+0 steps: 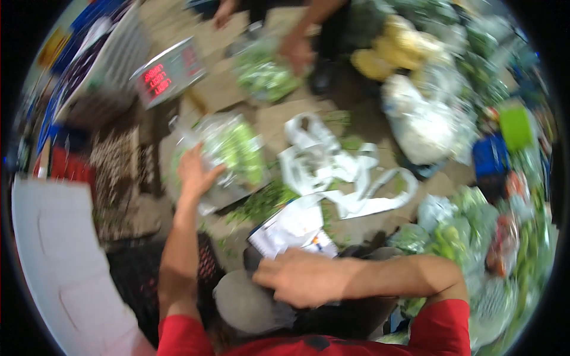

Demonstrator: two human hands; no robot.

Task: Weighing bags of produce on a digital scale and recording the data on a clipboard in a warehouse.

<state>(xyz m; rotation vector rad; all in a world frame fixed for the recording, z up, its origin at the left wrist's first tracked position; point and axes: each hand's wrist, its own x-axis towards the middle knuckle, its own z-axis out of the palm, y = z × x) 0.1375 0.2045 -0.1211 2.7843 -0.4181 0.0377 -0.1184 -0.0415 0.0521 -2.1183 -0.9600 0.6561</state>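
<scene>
My left hand [197, 172] reaches over a clear plastic bag of long green vegetables [240, 151], its thumb spread away from the fingers and touching the plastic. That bag rests on a flat scale plate [237, 196]. Over my knee, my right hand [306, 277] is closed, its fingers curled in. A dark shape [253, 259] shows beside those fingertips, but blur hides whether I hold it. Just beyond the right hand lies an open notebook [291, 228] with white paper on it. The scale's display [169, 74], lit with red digits, stands beyond the left hand.
White handled bags [323, 160] lie crumpled in the middle. Another person's hand [297, 53] touches a bag of greens [264, 68]. Bagged vegetables [463, 231] crowd the right side. A black crate [142, 273] and white box [65, 237] stand left.
</scene>
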